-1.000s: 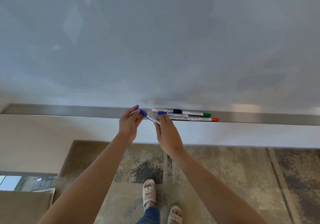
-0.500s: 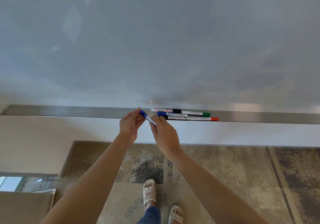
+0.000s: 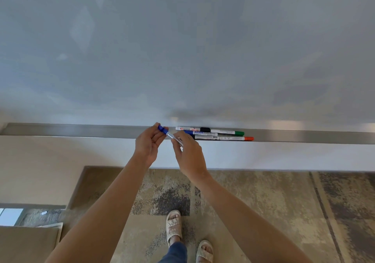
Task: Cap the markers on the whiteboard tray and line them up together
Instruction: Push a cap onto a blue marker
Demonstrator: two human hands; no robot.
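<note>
Whiteboard (image 3: 182, 49) filling upper view, metal tray (image 3: 81, 130) running along its lower edge. L hand (image 3: 147, 144) is pinching the blue cap (image 3: 162, 129) in a fingertip grip, just in front of the tray. Cap is sitting at the end of the blue marker (image 3: 174, 137), marker tilting down to the right; whether cap is fully seated, can't tell. R hand (image 3: 187, 153) is clenching the marker's white barrel, most of barrel hidden behind fingers. Both hands are nearly touching, held just off the tray, not resting on it.

Right of hands, on tray: 3 or 4 markers are lying lengthwise, close together, roughly parallel. Back one w/ black band and green end (image 3: 240, 133). Middle one w/ blue cap (image 3: 189, 132), partly behind R hand. Front one w/ red end (image 3: 248, 138), sticking out furthest right.

Below: patterned carpet (image 3: 263, 201), sandalled feet (image 3: 173, 225).
</note>
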